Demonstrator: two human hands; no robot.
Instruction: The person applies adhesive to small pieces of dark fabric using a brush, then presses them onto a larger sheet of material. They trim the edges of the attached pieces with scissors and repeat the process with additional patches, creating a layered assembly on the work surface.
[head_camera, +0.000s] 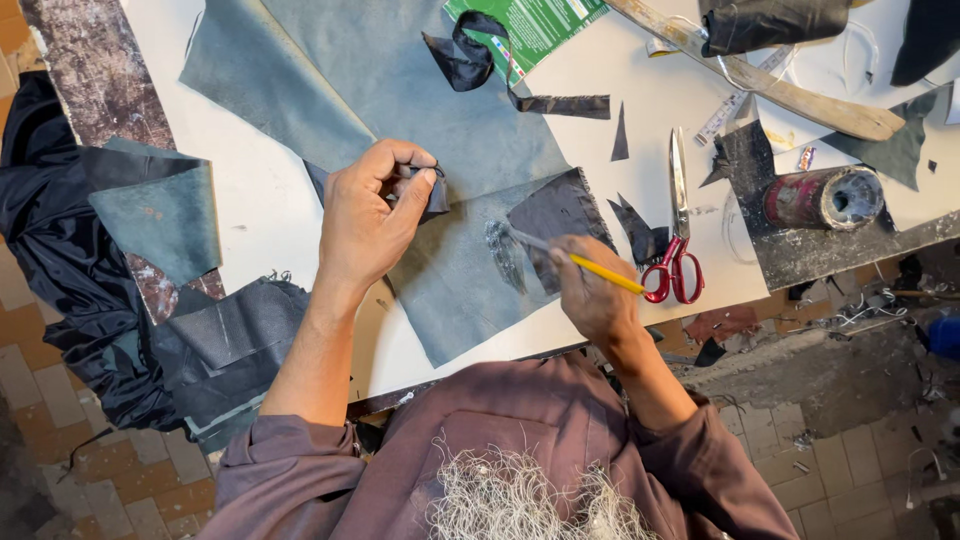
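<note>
Head view: left hand (368, 215) is curled shut, pinching a small dark scrap (432, 192) between thumb and fingertips, pressed onto soft grey suede (450, 280) spread on the white table (260, 210). Right hand (590, 290) is closed around a yellow-handled brush (570, 256), its tip touching a shiny wet patch on the suede, beside a dark frayed patch (560, 215). Just right of that hand lie red-handled steel scissors (678, 230) and pointed dark offcuts (635, 230). Farther right stands a grimy round tin (825, 197); beyond it, a worn wooden stick (770, 85). Left of the left hand, folded grey pieces (165, 215) hang over the table edge.
</note>
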